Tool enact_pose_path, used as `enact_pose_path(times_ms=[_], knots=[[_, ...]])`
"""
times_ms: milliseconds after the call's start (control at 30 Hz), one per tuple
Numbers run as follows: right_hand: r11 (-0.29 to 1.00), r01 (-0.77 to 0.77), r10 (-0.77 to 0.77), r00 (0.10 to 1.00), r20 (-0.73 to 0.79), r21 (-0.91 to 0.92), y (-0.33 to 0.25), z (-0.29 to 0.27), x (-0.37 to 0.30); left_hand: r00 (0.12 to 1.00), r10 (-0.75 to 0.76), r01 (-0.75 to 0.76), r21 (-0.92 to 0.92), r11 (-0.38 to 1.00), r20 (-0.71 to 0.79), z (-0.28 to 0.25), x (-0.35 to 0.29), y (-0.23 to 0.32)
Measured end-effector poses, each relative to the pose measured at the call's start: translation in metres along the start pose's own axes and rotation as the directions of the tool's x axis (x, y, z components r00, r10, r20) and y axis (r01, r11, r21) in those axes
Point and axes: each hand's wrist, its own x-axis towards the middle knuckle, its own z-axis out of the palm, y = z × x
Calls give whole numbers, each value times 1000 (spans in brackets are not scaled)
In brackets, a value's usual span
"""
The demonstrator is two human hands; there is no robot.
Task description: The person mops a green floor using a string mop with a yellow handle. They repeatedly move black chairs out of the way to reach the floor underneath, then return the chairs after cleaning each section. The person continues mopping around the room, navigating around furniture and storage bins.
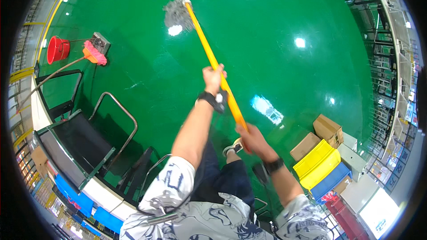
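A mop with a yellow handle runs diagonally ahead of me over the green floor. Its grey string head lies on the floor at the far end and looks slightly blurred. My left hand is wrapped round the middle of the handle. Lower down and to the right, my right hand grips near the handle's top end, somewhat smeared by motion. Both wrists wear black bands, and a small dark device sits at the left one.
At the left are a red bucket, a broom with orange-pink head, a grey dustpan and a dark conveyor-like table. Cardboard boxes, a yellow bin and a blue bin stand at the right. Racks line the far right.
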Motion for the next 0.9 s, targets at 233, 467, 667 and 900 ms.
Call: enact_pose_path(times_ms=[233,467,667,900], knots=[[668,-174,-121,934,337,723,-7,72,42,992,115,-119,572,812,44,-58,51,63],[687,-277,-17,918,396,672,222,-37,-57,997,57,-13,613,790,-52,-39,-126,-128],[996,-21,10,993,-119,-87,400,-225,-287,953,-217,216,28,976,210,86,-417,-323],[672,-388,-244,688,-683,-631,443,-270,-459,475,-867,862,-281,423,153,147,-600,-400]])
